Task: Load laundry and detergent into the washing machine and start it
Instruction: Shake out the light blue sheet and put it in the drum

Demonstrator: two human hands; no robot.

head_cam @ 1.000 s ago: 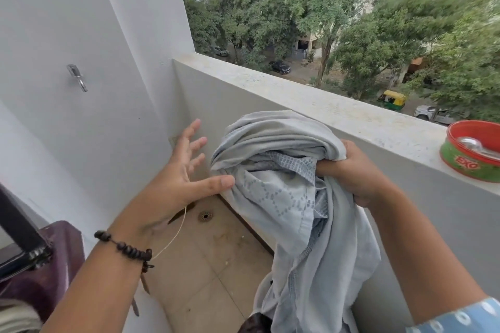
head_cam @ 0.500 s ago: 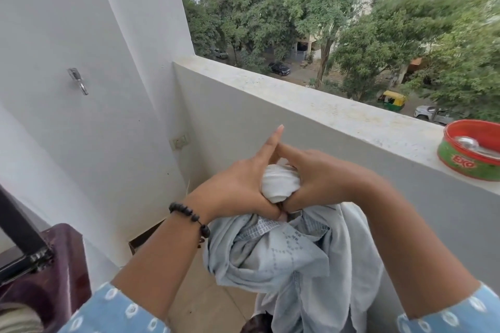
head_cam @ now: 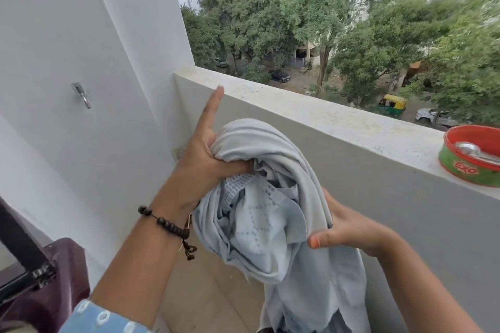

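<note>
- Left hand (head_cam: 201,155): gripping the upper left edge of the pale grey-blue garment (head_cam: 266,205). Thumb is pressed across a fold, index finger sticks straight up, remaining fingers are hidden behind the cloth.
- Right hand (head_cam: 349,227): lower and to the right, cupping the bundle from its right side. Thumb lies across the front, fingers wrap behind the cloth.
- Garment sits bunched between the two hands, held up in the air in front of the parapet wall (head_cam: 405,211). Smooth outer layer arcs over the top from left hand toward right; inner layer with a dotted diamond print shows in the middle. A loose tail hangs down below the right hand, past the bottom of the frame.
- Left wrist carries a dark beaded bracelet (head_cam: 165,223); patterned blue sleeve (head_cam: 100,319) at the forearm.
- Bottom left: a maroon body with a black raised lid (head_cam: 19,249), probably the washing machine, well apart from the garment.
- Parapet ledge (head_cam: 338,121) at right holds a red-and-green EXO tub (head_cam: 472,159) with a metal spoon (head_cam: 470,150) in it.
- Side wall (head_cam: 54,48) has a metal tap (head_cam: 81,94).
- Tiled floor (head_cam: 211,292) below the hands.
</note>
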